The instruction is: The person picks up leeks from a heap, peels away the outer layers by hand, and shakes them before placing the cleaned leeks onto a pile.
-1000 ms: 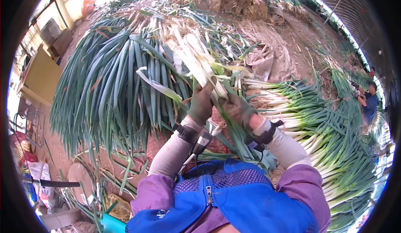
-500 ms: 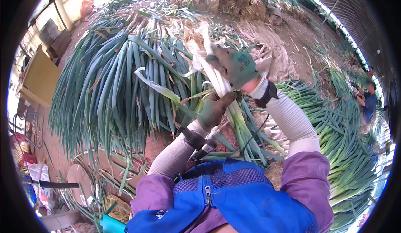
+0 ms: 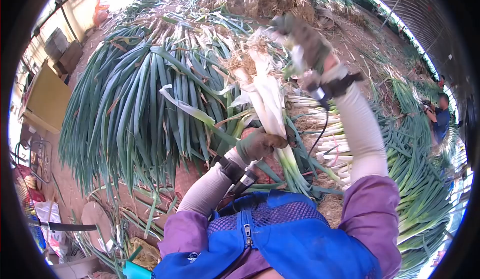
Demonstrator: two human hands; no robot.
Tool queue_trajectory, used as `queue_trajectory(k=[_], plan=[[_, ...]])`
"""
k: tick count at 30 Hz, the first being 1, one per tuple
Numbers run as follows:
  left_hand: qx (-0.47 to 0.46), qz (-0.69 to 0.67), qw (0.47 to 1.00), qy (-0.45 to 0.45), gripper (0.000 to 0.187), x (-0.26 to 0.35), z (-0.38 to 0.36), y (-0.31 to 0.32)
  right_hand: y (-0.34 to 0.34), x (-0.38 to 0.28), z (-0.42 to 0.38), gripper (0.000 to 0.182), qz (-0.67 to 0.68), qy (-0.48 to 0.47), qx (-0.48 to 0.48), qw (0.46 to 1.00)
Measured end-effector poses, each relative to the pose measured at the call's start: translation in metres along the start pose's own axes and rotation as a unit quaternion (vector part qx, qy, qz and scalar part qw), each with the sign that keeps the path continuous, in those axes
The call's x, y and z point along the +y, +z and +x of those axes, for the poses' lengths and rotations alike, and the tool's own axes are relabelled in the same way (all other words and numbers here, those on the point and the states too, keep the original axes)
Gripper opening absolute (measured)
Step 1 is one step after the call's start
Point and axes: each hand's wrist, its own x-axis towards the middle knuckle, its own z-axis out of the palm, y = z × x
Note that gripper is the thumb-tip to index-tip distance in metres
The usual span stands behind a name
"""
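Observation:
My left hand [image 3: 259, 145], in a dirty grey-green work glove, is closed around several green onions [image 3: 266, 99]. Their white stems and hairy roots point up and away from me, while the green leaves hang toward my lap. My right hand [image 3: 306, 40], also gloved, is raised beyond the root ends to the right and smeared by motion. Pale shreds [image 3: 297, 59] show beside its fingers, and I cannot tell whether it grips them. A large heap of green onions [image 3: 135, 94] lies just left of the held stalks.
More green onions [image 3: 410, 179] are piled along my right, with white stems [image 3: 325, 129] turned toward me. Rooted bundles [image 3: 270, 1] lie at the back. A yellow board [image 3: 47, 96] stands far left, above a dark blade [image 3: 70, 226]. Another person [image 3: 441, 119] is at far right.
My right hand has left the stems and moved up and away, now blurred. The held green onions stand more upright, and my left hand is slightly lower, still closed on them.

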Motion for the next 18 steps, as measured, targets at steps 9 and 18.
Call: queue_trajectory(k=[9, 18], plan=[[-0.033, -0.060, 0.996, -0.061, 0.021, -0.021, -0.023, -0.015, -0.009, -0.116, -0.045, 0.048, 0.562, 0.206, -0.333, 0.728], [-0.052, 0.099, 0.994, 0.014, 0.017, -0.012, -0.007, -0.009, -0.045, -0.018, -0.004, 0.029, 0.373, 0.147, -0.280, 0.872]])
